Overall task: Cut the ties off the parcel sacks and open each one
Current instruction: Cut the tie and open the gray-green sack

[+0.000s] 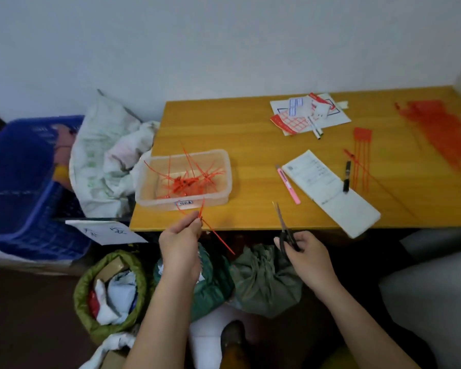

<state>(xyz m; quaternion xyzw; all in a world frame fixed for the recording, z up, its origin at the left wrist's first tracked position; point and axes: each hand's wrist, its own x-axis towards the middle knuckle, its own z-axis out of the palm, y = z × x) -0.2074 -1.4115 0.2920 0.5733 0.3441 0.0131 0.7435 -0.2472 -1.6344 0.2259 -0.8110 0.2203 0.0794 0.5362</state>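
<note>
Though blur smears the heap of red ties (442,131) at the table's far right, the near scene reads clearly: the left hand (180,245) pinches a cut red tie (213,230) just below the clear tub (183,201) of used ties, the right hand (308,259) grips black scissors (286,230), and the gathered green sack (266,280) sits between both forearms, beside an open sack (111,291).

Two bare forearms rising from the lower frame, sleeveless and without watch or rings; left hand (180,242) and right hand (308,258) ungloved.
</note>
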